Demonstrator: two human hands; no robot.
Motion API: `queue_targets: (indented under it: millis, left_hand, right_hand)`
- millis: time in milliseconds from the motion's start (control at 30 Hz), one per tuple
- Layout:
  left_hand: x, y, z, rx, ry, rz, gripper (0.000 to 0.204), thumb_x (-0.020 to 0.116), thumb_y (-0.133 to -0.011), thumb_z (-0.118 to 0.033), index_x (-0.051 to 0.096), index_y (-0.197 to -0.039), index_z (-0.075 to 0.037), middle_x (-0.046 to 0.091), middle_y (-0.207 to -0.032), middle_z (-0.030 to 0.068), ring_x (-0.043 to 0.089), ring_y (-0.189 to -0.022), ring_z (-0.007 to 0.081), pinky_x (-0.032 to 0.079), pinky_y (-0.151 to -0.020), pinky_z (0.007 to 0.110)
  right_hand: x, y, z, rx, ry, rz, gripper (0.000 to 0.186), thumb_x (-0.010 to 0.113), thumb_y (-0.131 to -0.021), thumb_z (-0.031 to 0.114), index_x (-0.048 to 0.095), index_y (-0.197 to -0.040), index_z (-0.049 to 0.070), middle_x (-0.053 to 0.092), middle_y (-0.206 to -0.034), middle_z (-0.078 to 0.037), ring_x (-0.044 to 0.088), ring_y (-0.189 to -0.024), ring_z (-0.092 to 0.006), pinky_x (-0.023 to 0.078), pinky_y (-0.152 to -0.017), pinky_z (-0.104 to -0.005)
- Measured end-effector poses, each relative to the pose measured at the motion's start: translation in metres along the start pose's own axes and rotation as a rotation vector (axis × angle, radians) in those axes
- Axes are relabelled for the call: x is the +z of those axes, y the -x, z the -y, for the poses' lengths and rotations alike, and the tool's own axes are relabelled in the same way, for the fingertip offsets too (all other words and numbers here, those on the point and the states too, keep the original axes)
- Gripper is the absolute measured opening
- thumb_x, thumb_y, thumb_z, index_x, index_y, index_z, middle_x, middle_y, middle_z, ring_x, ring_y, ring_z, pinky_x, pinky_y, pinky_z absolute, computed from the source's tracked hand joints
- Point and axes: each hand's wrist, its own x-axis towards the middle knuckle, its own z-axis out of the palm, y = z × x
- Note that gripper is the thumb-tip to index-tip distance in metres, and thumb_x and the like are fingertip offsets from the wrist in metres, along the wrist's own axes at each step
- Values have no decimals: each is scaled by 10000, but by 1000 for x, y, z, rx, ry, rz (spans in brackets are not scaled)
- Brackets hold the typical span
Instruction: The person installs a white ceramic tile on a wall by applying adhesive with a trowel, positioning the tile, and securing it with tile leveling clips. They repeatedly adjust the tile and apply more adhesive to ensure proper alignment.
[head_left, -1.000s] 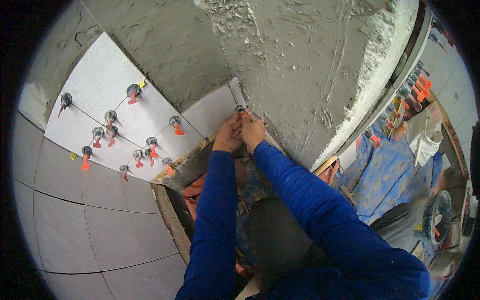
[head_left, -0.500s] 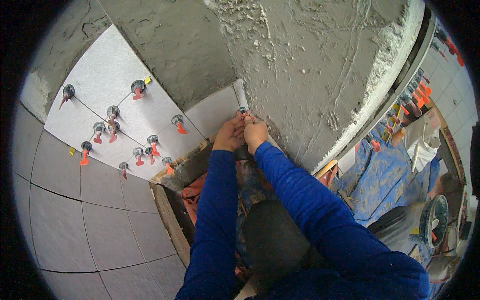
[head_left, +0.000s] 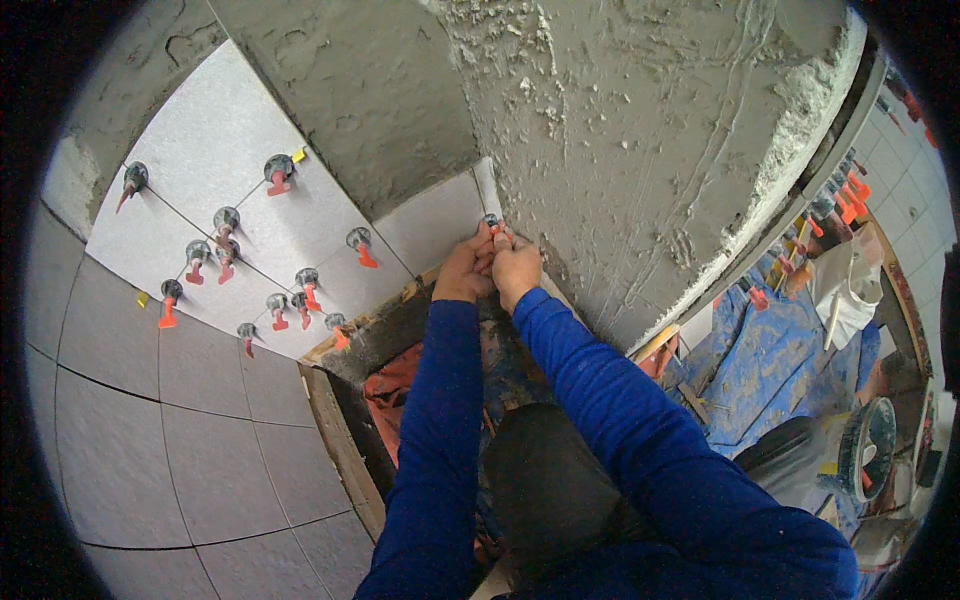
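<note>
My left hand (head_left: 463, 268) and my right hand (head_left: 517, 268) meet at the inner corner of the wall. Their fingers are closed around a small tile leveling clip (head_left: 492, 220), dark-capped with a red-orange handle. It sits at the joint between a light grey wall tile (head_left: 432, 222) and a narrow tile strip (head_left: 485, 183). The fingers partly cover the handle. To the left, larger light tiles (head_left: 190, 130) carry several more leveling clips (head_left: 360, 247) with red T-shaped handles along their joints.
Rough grey mortar (head_left: 620, 150) covers the wall above and right. Darker tiles (head_left: 215, 450) spread at lower left, beside a wooden board (head_left: 335, 440). On the right lie a dirty blue sheet (head_left: 770, 360), a white bag (head_left: 845, 285), a bucket (head_left: 868, 445) and several orange-handled clips (head_left: 850, 200).
Both hands stay on the leveling clip with only small finger movement. The whole view has shifted slightly.
</note>
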Motion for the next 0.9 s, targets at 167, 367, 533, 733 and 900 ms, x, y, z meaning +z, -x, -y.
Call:
queue_targets:
  millis: [167,367,533,733,900]
  left_hand:
    - [-19,-11,-3,23,-54,168,307,619,-1046,-365,684,-1073,-66,637,-847,-2,544,-711,116,452,-651,278]
    - [-14,-11,3,80,-138,8,327,603,-1053,-390,684,-1074,-73,660,-856,-7,499,-620,74,436,-565,231]
    - [-14,-4,-10,5,-171,234,309,622,-1037,-406,712,-1001,-112,702,-818,-10,587,-676,121,445,-638,269]
    - [19,28,-2,392,-680,-229,306,632,-1024,-370,728,-1028,-80,718,-868,91,657,-787,243,505,-753,373]
    - [92,81,-26,1459,-1649,-583,236,719,-926,-248,741,-1040,-43,681,-1009,206,679,-909,405,523,-794,464]
  right_hand:
    - [-5,13,14,82,-85,44,347,616,-996,322,751,-1107,23,750,-964,-226,722,-922,-394,543,-822,-481]
    - [4,-1,-6,-147,74,-117,243,628,-1024,197,731,-966,-16,718,-759,-84,658,-600,-156,507,-538,-325]
    - [6,-3,-14,-158,43,-95,277,643,-1013,233,741,-962,-21,717,-756,-90,659,-596,-167,517,-549,-339]
    - [-1,16,3,-165,139,-98,289,638,-997,243,711,-1062,-29,724,-824,-119,677,-713,-213,533,-672,-358]
    - [-21,82,15,-183,113,121,320,649,-992,252,658,-1182,-6,711,-954,-121,654,-788,-204,517,-731,-352]
